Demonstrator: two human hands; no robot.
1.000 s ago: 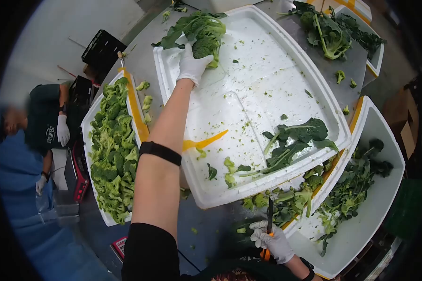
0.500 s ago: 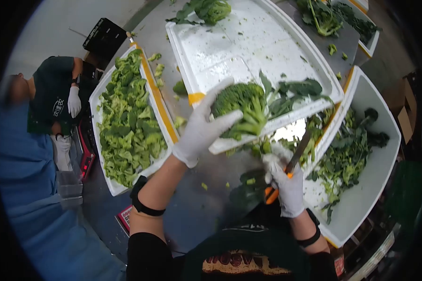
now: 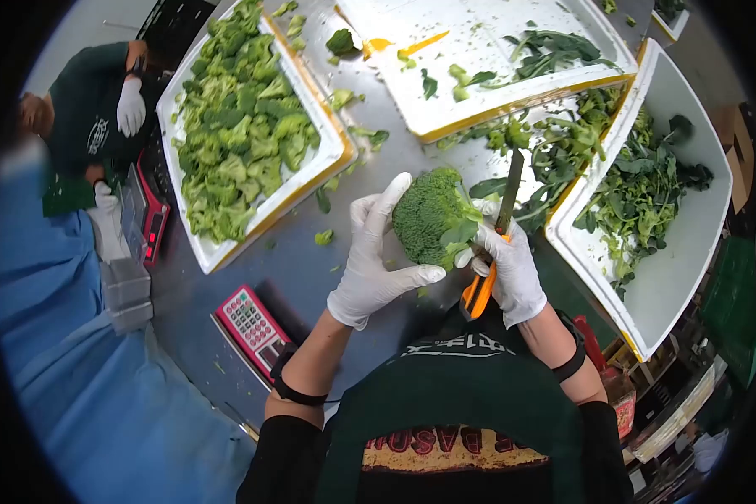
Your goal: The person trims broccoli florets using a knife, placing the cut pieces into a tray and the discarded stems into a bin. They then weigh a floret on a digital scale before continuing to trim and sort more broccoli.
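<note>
A broccoli head (image 3: 428, 217) is held in front of my chest, its florets facing left and its stem toward the right. Around its left side curve the thumb and fingers of my white-gloved left hand (image 3: 363, 277). My right hand (image 3: 519, 275), also gloved, grips a utility knife (image 3: 479, 294) with an orange handle; its dark blade points up and away from me. The right fingertips are right at the stem and lower leaves of the broccoli. Beyond my right hand lie leaves and trimmings (image 3: 563, 147).
A white foam box of cut florets (image 3: 244, 151) stands at left, near a pink-framed scale (image 3: 252, 323). Ahead is a white foam tray (image 3: 470, 50) with leaf scraps; at right, a foam box (image 3: 680, 252) holds leaves. Across the table at left is a person (image 3: 101, 109) in gloves.
The broccoli head has come off the tray toward my chest in my left hand. The knife hand has stayed close by and now meets the stem. My view has shifted, showing more of the scale.
</note>
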